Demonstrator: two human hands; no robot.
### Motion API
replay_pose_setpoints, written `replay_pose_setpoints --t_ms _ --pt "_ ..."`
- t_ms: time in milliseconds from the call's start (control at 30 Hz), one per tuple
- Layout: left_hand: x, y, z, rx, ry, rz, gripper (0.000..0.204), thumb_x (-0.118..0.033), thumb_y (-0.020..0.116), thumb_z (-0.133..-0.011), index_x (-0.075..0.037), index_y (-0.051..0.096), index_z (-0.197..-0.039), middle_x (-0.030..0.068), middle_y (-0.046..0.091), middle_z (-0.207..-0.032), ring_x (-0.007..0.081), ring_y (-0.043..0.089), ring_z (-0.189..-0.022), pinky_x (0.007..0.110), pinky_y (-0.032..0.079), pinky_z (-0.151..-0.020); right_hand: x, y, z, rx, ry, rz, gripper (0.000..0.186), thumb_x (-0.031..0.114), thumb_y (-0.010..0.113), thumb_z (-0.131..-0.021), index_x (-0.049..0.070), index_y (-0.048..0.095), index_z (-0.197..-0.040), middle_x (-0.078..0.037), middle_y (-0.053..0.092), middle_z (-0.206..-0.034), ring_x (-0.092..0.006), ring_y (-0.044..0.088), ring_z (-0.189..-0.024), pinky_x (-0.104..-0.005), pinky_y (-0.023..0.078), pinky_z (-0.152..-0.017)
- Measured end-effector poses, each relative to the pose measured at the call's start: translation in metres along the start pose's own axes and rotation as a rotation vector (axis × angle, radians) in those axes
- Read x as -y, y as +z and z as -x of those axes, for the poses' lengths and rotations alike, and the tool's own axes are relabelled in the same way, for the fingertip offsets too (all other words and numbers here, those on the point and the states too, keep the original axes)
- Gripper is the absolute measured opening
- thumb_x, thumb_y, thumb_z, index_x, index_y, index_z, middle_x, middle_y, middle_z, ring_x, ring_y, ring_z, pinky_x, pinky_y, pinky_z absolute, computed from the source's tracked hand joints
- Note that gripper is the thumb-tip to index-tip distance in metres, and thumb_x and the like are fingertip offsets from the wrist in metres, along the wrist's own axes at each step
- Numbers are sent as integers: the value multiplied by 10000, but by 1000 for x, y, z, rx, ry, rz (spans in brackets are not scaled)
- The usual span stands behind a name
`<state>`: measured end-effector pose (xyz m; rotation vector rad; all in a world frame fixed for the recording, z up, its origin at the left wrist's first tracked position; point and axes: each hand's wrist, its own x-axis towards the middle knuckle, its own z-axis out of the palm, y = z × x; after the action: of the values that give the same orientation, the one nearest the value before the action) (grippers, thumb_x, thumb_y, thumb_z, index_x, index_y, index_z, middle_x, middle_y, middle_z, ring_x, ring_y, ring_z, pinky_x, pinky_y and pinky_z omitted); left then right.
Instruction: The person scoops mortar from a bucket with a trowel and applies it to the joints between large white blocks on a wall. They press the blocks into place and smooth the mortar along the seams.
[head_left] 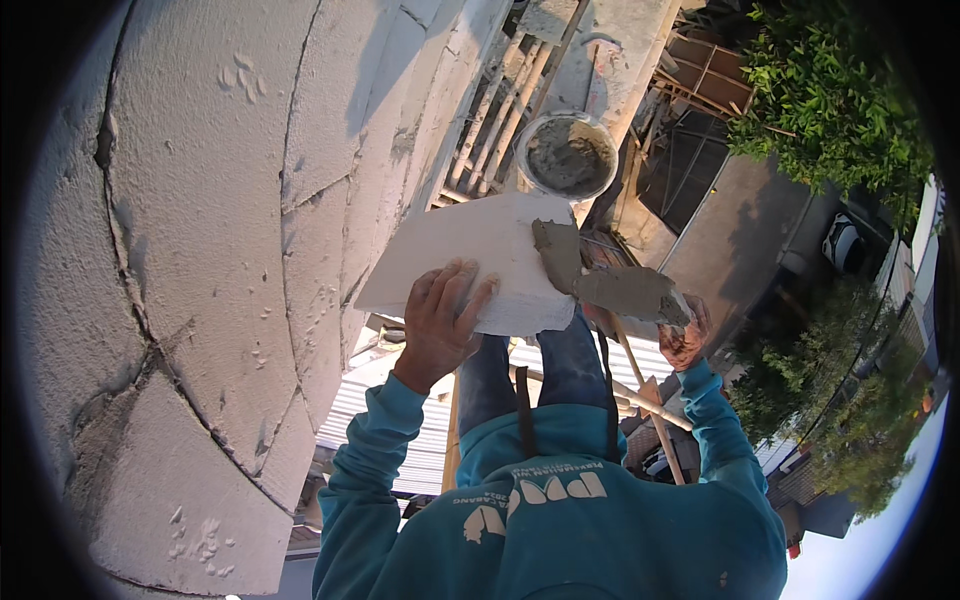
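Observation:
A pale lightweight concrete block (470, 250) is tilted in front of my body, over my legs. My left hand (445, 318) grips it, with its fingers across the face; the thumb side lies toward the near edge. Grey mortar (556, 255) coats part of the block's right end. In my right hand (686, 338), closed around its handle, is a trowel (632, 292), its blade covered in mortar. The blade's tip meets the block's right end. Beyond the block stands a round bucket (568, 157) of wet grey mortar.
A cracked, rough block wall (220, 250) rises along my left. Wooden poles (505, 115) and a plank (640, 60) of scaffolding extend ahead. On the right there is a drop to a paved yard (745, 215), with leafy trees (835, 110). A slanting pole (650, 410) passes near my right arm.

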<state>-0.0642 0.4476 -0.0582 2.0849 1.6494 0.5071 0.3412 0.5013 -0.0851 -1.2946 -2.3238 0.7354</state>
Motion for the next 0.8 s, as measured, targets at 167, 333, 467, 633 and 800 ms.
replay_pose_setpoints --t_ms 167,333,467,633,800 --pt "3 -3 1 4 24 4 797 -120 782 -521 -96 573 -1289 187 560 -1274 363 567 -1172 502 444 -965 -8 4 -52 42 149 39 314 176 711 -774 54 617 -1047 -143 622 -940 -358 622 -814 -429 502 -677" --pt "7 -6 -1 40 7 16 852 -120 791 -504 -97 555 -1322 188 535 -1305 368 548 -1191 503 432 -981 -5 1 -70 197 -12 -30 381 71 747 -689 67 605 -1043 -165 630 -934 -386 621 -773 -452 504 -682" --pt "10 -6 6 86 22 -18 868 -138 805 -517 -100 538 -1343 187 526 -1321 369 542 -1204 504 430 -983 6 -27 -63 224 -101 -85 330 92 713 -683 63 611 -996 -137 626 -918 -354 616 -748 -446 504 -661" --pt "9 -5 6 62 0 -30 655 -285 764 -706 -80 534 -1284 183 592 -1226 367 596 -1138 508 446 -923 -9 2 -74 92 8 -86 302 65 712 -707 61 614 -993 -137 623 -909 -359 617 -761 -442 506 -668" --pt "8 -5 0 -12 2 -12 604 -416 715 -815 -89 522 -1284 174 598 -1205 364 612 -1107 504 450 -906 -29 76 -50 53 120 -2 283 87 712 -730 57 610 -992 -130 610 -906 -358 613 -783 -444 496 -670"
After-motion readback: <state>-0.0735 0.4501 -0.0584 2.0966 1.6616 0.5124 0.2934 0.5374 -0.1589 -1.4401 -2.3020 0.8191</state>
